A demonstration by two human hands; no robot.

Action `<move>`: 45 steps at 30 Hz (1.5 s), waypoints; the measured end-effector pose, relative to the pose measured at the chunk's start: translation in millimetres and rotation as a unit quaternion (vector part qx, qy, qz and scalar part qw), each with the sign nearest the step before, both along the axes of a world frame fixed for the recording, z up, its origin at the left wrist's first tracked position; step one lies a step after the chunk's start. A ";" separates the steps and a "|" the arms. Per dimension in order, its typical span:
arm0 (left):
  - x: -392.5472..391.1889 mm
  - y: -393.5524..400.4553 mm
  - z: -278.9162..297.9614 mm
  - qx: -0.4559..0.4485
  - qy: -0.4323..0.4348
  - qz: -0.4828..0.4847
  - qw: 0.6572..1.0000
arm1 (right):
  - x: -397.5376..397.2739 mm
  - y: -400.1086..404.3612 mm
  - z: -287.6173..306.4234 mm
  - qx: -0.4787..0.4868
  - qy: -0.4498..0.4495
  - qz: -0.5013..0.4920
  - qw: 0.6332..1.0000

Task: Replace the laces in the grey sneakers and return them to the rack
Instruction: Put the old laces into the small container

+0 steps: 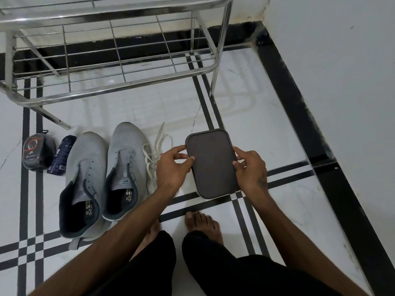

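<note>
Sneakers [100, 180] sit unlaced side by side on the floor below the rack [111, 60], white laces [154, 146] loose beside them. Left hand [173, 167] and right hand [249, 167] pinch opposite edges of a dark lidded box [212, 163], probably to open it for the replacement laces.

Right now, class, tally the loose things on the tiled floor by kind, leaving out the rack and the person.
Grey mesh sneakers: 2
Pile of white flat laces: 1
Dark grey rectangular lidded box: 1
Round black polish tin: 1
Dark blue spray can: 1
Total: 6
</note>
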State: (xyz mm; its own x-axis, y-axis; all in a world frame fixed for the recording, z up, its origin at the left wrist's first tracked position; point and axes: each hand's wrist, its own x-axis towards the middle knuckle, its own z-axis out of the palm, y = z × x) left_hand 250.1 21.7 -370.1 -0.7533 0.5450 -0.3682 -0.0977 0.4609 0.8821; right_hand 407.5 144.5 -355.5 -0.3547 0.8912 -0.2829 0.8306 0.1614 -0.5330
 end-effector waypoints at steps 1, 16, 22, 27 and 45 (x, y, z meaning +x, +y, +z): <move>0.5 -0.8 -0.9 -0.004 0.008 0.000 1.000 | -0.8 0.8 0.0 -0.001 -0.003 -0.001 1.000; -5.0 -0.6 -3.9 0.026 -0.049 -0.001 0.998 | -2.7 2.0 5.3 -0.027 -0.003 -0.009 1.000; -4.3 1.7 -5.7 0.037 -0.135 0.030 0.990 | -2.2 6.1 11.1 -0.051 0.033 -0.029 0.998; -6.5 3.3 -6.3 0.028 -0.140 0.028 0.989 | 0.1 14.4 13.3 -0.072 0.020 -0.008 0.997; -3.9 4.0 -10.8 0.012 -0.102 0.023 0.994 | -0.8 10.3 10.7 -0.047 0.028 -0.037 0.998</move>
